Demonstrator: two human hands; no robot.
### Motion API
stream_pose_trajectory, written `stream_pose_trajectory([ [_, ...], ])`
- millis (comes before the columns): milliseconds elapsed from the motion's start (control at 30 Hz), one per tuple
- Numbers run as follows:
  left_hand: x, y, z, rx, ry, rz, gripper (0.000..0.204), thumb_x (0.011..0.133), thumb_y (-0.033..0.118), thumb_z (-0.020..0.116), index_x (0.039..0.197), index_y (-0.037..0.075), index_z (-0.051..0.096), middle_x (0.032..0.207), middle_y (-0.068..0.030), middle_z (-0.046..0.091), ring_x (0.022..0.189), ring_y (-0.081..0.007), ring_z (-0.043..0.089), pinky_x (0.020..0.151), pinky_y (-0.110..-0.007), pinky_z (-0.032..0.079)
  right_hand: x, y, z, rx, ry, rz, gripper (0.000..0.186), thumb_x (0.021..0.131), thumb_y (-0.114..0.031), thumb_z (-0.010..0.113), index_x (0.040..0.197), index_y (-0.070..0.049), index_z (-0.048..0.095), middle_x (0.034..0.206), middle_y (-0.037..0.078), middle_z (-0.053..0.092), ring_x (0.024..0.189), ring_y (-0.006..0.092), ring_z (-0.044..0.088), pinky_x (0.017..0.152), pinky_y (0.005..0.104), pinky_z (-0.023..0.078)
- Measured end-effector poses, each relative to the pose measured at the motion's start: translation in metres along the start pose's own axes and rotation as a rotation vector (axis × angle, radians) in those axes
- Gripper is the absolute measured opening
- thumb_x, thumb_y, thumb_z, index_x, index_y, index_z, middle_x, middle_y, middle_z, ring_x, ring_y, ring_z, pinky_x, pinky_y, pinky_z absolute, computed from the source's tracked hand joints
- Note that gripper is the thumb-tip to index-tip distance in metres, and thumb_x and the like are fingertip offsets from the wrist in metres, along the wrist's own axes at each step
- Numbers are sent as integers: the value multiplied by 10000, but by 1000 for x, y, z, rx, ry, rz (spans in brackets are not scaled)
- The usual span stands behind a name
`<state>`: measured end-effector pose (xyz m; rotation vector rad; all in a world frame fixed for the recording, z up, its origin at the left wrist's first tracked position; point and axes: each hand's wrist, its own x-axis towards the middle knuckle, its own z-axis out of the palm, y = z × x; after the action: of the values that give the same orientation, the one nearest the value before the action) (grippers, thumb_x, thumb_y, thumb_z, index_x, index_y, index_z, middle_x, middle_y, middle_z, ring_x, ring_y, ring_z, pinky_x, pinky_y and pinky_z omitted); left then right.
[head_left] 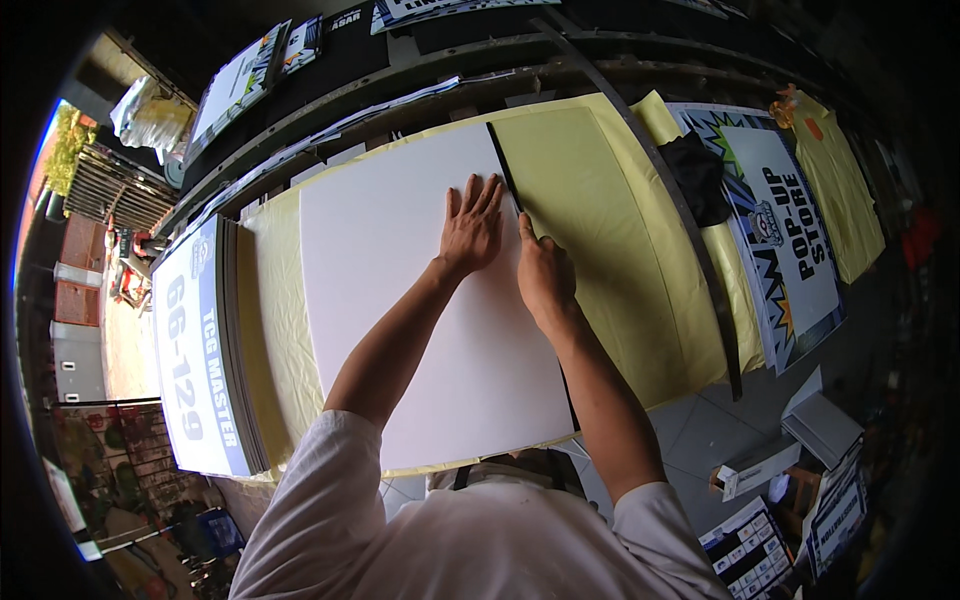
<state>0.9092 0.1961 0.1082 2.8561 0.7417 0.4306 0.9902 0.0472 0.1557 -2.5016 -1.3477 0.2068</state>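
Observation:
A large white board [400, 340] lies flat on a yellow-covered table in front of me. Down its right edge runs a narrow black strip [506, 165]. My left hand [472, 225] rests flat on the board's upper right part, fingers spread, close to the strip. Just right of it, my right hand [547, 275] is at the same edge, its index finger stretched forward onto the strip and the other fingers curled in. Whatever those curled fingers may hold is hidden. Beyond the strip, a yellow sheet [610, 230] covers the surface.
At the left end stands a stack of printed boards [195, 350]. A long dark metal bar [690, 225] crosses the table on the right, near a black cloth [697, 178] and a printed sign [785, 240]. White boxes [820, 425] sit low at the right. More printed boards [235, 90] lie behind.

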Motion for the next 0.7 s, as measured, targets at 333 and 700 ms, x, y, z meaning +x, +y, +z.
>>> stream_pose_trajectory([
  [333, 0, -2, 6, 47, 27, -6, 670, 981, 219, 503, 1604, 72, 303, 1679, -94, 305, 1559, -380, 220, 1230, -636, 171, -40, 4, -22, 44, -137, 53, 670, 945, 28, 502, 1588, -120, 387, 992, 231, 686, 886, 390, 716, 793, 453, 601],
  [700, 0, -7, 8, 55, -4, 8, 659, 995, 225, 374, 1633, 101, 271, 1709, -57, 250, 1589, -339, 154, 1260, -620, 93, -135, 24, -32, 48, -155, 58, 614, 988, -27, 540, 1578, -135, 411, 904, 208, 674, 807, 382, 716, 719, 477, 585],
])
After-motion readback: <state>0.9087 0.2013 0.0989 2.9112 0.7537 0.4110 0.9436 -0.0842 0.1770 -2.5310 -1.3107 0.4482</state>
